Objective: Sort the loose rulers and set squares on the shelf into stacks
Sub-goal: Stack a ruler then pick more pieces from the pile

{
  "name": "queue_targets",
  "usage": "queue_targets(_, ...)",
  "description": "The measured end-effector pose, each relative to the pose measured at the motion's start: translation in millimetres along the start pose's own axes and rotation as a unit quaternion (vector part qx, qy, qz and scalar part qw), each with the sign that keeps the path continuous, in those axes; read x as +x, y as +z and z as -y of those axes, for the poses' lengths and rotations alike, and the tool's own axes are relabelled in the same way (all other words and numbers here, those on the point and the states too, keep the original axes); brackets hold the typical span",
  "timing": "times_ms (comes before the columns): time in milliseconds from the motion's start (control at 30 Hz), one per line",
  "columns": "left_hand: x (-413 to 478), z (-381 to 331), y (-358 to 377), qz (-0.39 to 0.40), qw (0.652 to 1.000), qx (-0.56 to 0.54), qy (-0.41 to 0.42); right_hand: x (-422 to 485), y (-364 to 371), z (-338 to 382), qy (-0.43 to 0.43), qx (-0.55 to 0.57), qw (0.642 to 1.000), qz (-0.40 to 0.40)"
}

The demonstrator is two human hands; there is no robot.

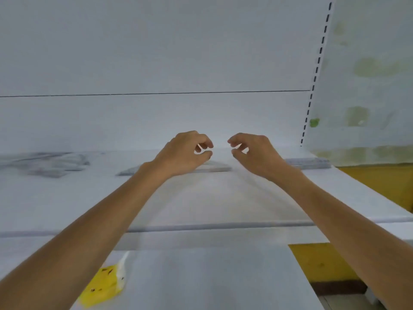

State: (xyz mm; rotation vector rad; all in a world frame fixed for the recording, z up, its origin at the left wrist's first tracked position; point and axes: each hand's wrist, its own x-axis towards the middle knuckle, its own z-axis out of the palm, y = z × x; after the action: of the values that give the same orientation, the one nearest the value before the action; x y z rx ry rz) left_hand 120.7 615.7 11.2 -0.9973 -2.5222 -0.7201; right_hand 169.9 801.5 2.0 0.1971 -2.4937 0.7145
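Fingers on both of my hands are curling inward with thumbs apart from the fingertips, holding nothing that I can make out. My left hand [186,152] and right hand [253,153] are hovering side by side over the white shelf [201,198], with a narrow gap between their fingertips. Below and just behind the left hand, a clear set square [214,167] is lying flat on the shelf, partly hidden by my wrist; whether it is one piece or a stack I cannot tell. Far to the left, a loose pile of clear rulers [48,163] is sitting in a blur, its pieces overlapping at angles. To the right, near the slotted shelf upright [312,90], a neater stack of rulers [309,163] is lying beside my right forearm. On the lower shelf near my left forearm, a yellow packet [101,285] is resting.
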Motion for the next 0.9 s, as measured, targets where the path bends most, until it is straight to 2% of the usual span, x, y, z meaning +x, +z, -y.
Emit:
queue_targets(200, -108.2, 96.9, -75.2, -0.018, 0.990, -0.004, -0.138, 41.9, 86.7, 95.9, -0.092, 0.012, 0.992, 0.090)
queue_targets(333, -164.9, 151.0, -113.1, -0.042, 0.979, 0.004, -0.200, 59.3, 137.4, 151.2, -0.115, 0.016, 0.983, 0.139)
queue_targets(667, -249.5, 285.3, -220.0, -0.059, 0.971, 0.024, -0.231, 86.9, 236.9, 256.2, -0.084, -0.023, 0.979, 0.184)
queue_targets(900, -278.8, 345.4, -243.4, 0.026, 0.974, 0.036, -0.224, 94.0, 283.8, 297.6, -0.030, -0.014, 0.984, 0.173)
